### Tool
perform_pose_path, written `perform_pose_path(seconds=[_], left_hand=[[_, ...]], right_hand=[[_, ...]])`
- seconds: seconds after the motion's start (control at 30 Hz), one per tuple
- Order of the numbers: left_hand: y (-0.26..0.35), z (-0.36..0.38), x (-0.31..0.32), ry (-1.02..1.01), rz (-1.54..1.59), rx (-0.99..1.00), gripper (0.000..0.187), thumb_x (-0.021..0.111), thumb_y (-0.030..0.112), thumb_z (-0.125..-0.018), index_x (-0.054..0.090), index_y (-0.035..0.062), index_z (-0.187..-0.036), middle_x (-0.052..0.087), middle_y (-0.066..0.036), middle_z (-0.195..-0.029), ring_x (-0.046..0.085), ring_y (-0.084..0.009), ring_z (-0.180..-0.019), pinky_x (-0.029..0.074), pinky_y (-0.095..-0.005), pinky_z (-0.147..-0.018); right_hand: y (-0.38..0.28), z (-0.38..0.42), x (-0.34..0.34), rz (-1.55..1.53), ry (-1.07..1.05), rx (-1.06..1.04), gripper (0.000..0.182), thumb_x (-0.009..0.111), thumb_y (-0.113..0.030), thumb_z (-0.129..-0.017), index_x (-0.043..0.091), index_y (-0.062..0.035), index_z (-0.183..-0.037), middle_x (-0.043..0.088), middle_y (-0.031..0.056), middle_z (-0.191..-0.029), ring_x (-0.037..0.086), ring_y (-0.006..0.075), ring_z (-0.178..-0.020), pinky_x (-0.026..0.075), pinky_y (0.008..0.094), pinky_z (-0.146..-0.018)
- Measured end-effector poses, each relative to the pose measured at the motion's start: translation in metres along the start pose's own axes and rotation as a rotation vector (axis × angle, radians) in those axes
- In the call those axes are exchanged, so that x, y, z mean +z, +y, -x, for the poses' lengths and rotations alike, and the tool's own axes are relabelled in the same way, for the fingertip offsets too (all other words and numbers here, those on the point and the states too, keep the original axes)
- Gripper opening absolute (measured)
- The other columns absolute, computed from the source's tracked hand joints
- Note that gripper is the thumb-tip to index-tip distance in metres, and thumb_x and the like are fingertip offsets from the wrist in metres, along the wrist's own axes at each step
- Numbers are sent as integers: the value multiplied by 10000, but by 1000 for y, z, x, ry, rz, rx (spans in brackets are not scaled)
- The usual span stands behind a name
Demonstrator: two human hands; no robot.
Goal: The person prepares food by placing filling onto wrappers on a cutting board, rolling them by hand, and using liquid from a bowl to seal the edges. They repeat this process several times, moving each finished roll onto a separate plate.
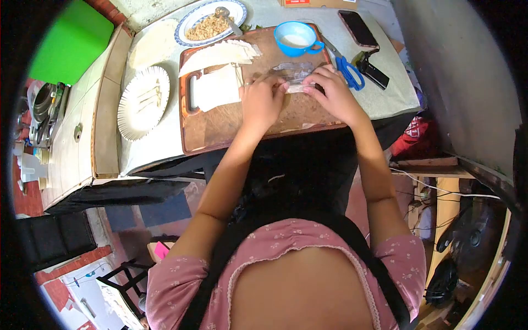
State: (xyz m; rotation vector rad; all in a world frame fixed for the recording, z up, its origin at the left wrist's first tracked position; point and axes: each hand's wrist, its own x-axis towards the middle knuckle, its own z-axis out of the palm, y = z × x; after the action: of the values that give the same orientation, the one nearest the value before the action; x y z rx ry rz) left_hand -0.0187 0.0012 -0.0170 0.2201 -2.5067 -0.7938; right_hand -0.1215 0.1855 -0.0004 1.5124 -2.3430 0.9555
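Both hands meet over the brown wooden board (220, 135). My left hand (264, 102) and my right hand (331, 93) pinch the two ends of a thin whitish roll (297, 88) lying on the board. Just beyond it is a crumpled clear plastic piece (293, 71). Pale flat wrapper sheets (217, 88) lie left of my left hand, with more cut strips (220, 56) behind them. A blue cup (297, 47) of white liquid stands at the board's back edge. Blue-handled scissors (350, 74) rest to the right of my right hand.
An oval plate (181, 37) holds crumbly filling and a spoon (228, 19). A fluted white plate (127, 113) with thin rolls stands left of the board. A phone (358, 28) and a black object (376, 74) lie at the right.
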Motion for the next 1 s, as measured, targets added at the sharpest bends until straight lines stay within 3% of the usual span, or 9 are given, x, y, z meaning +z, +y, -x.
perform_pose_path(seconds=[0.1,0.2,0.4,0.5,0.8,1.0], left_hand=[[-2,-4,2,-13,120,-63,196,708,292,-873,726,99,-902,677,-92,-895,612,-348,-905,439,-459,-777],[4,0,-2,63,-23,29,167,750,278,-815,729,132,-895,675,-99,-960,592,-368,-967,403,-481,-809],[6,4,-12,30,-3,64,207,800,263,-751,732,140,-903,668,-91,-935,583,-363,-958,417,-473,-807],[3,3,-9,70,-40,108,239,793,306,-776,734,118,-910,654,-78,-848,599,-338,-880,435,-434,-771],[1,-3,-2,54,-58,81,209,716,287,-860,717,85,-912,674,-128,-922,592,-364,-943,437,-467,-793],[10,-6,-6,62,-30,73,132,752,218,-801,699,131,-885,679,-76,-926,584,-362,-958,398,-451,-801]], right_hand=[[3,-3,-1,20,-41,11,207,691,-204,-869,648,-20,-955,607,126,-935,539,328,-956,434,410,-856],[5,-6,-1,20,-72,16,215,686,-214,-873,641,-17,-947,609,133,-926,540,331,-953,437,412,-851],[8,-11,-3,12,-127,34,194,672,-213,-888,634,-30,-938,612,128,-905,553,320,-950,444,408,-838],[6,-13,-3,-58,-119,66,179,675,-214,-887,634,-45,-930,613,112,-903,556,310,-946,443,400,-831],[3,-10,-5,-12,15,-20,207,749,-231,-819,677,-61,-912,595,75,-909,542,280,-939,434,389,-833],[5,-13,-3,-15,-15,-10,215,746,-233,-818,677,-56,-919,615,83,-926,549,286,-944,433,389,-844]])
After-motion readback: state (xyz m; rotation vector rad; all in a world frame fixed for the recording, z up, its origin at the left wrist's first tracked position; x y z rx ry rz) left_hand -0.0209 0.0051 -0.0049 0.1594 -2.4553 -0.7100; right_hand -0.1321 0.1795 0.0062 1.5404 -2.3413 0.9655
